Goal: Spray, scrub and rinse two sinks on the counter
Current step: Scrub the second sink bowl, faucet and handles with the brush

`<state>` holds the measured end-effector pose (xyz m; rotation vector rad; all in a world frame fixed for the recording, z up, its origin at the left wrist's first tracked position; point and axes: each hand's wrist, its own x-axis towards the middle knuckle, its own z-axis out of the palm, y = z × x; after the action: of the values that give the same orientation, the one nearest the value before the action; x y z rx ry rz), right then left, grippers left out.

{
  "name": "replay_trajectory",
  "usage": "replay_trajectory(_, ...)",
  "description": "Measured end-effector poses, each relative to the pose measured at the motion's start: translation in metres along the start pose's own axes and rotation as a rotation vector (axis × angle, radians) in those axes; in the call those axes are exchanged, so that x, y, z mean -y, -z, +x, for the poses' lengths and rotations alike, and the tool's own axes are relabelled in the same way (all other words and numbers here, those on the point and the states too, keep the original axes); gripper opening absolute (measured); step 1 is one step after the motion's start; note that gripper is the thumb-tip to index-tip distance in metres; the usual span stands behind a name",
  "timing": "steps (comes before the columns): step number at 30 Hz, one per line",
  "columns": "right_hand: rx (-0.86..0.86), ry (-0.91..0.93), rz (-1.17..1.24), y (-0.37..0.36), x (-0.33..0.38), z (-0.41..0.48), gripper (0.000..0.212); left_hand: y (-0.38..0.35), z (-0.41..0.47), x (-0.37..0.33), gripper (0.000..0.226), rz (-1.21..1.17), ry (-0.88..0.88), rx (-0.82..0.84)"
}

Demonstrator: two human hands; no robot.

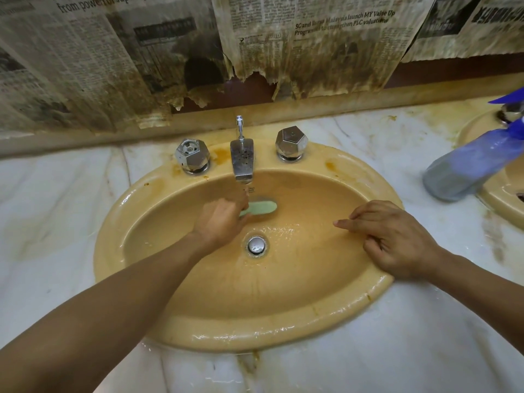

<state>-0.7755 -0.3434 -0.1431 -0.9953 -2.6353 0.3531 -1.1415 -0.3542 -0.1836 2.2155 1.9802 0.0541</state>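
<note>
Okay, my left hand (219,219) is deep in the yellow-ochre oval ceramic sink (255,333), fingers curled round the near end of the pale green oblong scrub pad (262,207). The pad sits against the back wall of the basin, right under the chrome faucet spout (242,163), above the chrome drain plug (256,245). Its long axis runs almost straight left to right, and the free end points right and a touch away from me.

My right hand (397,242) holds nothing. It rests on the basin's right inner wall, forefinger stretched out and the other fingers loosely bent.

Here's what worries me. Everything looks wet, and I only have the pad by one end, so a hard push along that curved wall could twist it out of my grip and send it toward the drain. My right hand is braced on a slick slope, and if I lean on it, it may skid. What looks like a thin stream is falling from the spout. If it catches the pad flat, it'll spray over the rim onto the white marbled tabletop (56,208), which already shines with water.

The blue translucent plastic spray bottle (467,165) stands near my right arm, just beside the second yellow sink (502,202). A careless swing that way could topple it.
</note>
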Motion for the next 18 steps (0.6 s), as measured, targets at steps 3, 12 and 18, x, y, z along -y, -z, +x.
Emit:
replay_trajectory(3, 0.011, -0.006, -0.006, 0.001, 0.001, 0.0, 0.058, -0.001, 0.004, 0.003, 0.023, 0.057, -0.001, 0.142)
replay_trajectory(12, 0.048, 0.004, -0.037, 0.004, 0.0, 0.0, 0.058, 0.045, -0.037, 0.05, 0.019, 0.172, 0.187, 0.283)
replay_trajectory(18, 0.056, 0.022, -0.057, 0.007, 0.002, 0.001, 0.057, 0.101, -0.067, 0.072, 0.016, 0.317, 0.265, 0.238)
